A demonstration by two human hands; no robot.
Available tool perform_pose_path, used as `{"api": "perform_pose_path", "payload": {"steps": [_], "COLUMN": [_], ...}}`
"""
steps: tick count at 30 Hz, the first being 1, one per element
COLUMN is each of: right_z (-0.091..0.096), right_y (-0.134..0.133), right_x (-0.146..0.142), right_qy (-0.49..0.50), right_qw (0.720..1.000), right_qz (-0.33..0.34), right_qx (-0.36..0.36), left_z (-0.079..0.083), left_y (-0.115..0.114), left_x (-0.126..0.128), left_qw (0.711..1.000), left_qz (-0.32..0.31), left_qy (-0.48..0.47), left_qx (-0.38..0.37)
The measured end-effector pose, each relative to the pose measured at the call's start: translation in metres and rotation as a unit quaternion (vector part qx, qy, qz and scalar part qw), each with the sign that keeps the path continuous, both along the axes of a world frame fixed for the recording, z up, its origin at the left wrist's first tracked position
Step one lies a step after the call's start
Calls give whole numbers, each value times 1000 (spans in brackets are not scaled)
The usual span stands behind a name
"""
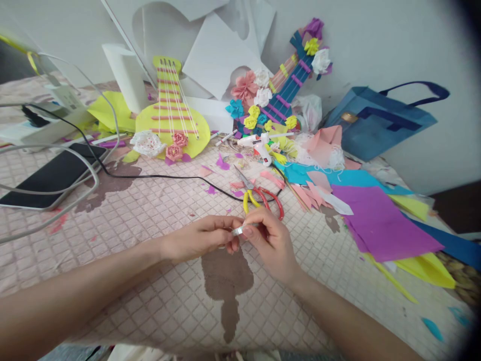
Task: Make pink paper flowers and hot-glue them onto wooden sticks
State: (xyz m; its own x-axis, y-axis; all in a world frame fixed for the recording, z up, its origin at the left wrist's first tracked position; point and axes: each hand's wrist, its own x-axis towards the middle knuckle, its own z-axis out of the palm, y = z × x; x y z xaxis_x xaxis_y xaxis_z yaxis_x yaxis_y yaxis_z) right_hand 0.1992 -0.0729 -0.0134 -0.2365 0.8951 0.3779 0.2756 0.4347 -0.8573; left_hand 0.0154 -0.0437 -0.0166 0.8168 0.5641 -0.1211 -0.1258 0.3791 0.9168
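Scissors (259, 193) lie just beyond the hands, a glue gun (259, 143) farther back. Paper sheets (379, 220) spread right, a phone (52, 175) lies left, paper guitars (173, 115) lean against the far wall.

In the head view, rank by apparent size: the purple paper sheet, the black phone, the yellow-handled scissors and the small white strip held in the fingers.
1. Purple paper sheet.
2. Black phone, close behind; lying farther off, so the top two are unsure.
3. Yellow-handled scissors.
4. Small white strip, pinched between the left hand and right hand.
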Motion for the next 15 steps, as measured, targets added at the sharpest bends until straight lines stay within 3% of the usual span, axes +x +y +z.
{"api": "perform_pose_path", "payload": {"steps": [4,15], "right_z": [1,1], "right_y": [0,0], "right_x": [0,0], "right_qy": [6,13], "right_qw": [1000,1000], "right_qz": [-1,7], "right_qx": [-3,-23], "left_z": [3,3], "left_y": [0,1], "left_x": [1,-1], "left_qw": [999,999], "left_qz": [5,-8], "left_qy": [0,-17], "left_qx": [-37,-35]}}
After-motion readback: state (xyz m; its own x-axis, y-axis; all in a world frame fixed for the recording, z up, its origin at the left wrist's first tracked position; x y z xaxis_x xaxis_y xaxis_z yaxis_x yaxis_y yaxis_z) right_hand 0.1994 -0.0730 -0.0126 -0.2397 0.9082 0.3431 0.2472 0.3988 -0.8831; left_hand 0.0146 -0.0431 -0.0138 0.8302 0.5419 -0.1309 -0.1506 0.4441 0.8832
